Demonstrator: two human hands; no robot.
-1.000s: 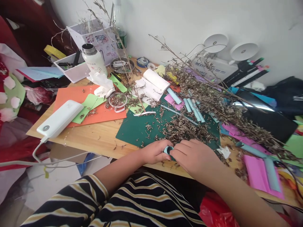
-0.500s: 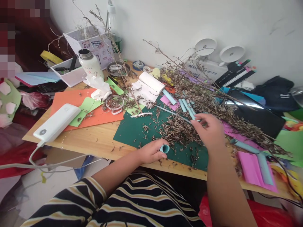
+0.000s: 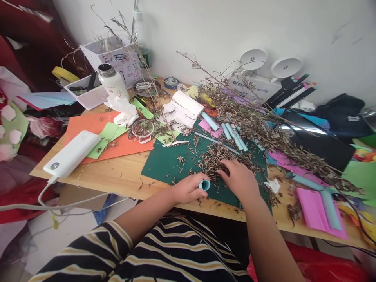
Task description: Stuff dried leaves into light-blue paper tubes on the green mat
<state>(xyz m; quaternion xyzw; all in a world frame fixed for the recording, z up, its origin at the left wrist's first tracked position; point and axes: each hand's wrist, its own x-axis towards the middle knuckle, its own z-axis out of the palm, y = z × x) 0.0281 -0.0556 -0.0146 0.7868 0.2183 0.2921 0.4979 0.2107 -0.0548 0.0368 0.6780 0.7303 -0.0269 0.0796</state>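
Note:
My left hand (image 3: 188, 188) is closed around a small rolled light-blue paper tube (image 3: 205, 185), its open end facing right, at the near edge of the dark green cutting mat (image 3: 164, 162). My right hand (image 3: 239, 178) rests just right of the tube with its fingers curled down into a heap of dried brown leaves (image 3: 219, 158) on the mat. Whether those fingers grip any leaves is hidden. Several more light-blue paper rolls (image 3: 233, 135) lie at the mat's far side.
Long dried branches (image 3: 264, 129) sprawl across the desk's right half. A white power bank (image 3: 72, 153) with a cable, orange paper (image 3: 96, 125), a white bottle (image 3: 113, 82), a glass dish (image 3: 142, 129), a black tablet (image 3: 320, 143) and pink paper (image 3: 314, 209) surround the mat.
My right hand left the tube, reached up toward the blue rolls, then came down onto the leaf heap near the tube. My left hand kept hold of the tube.

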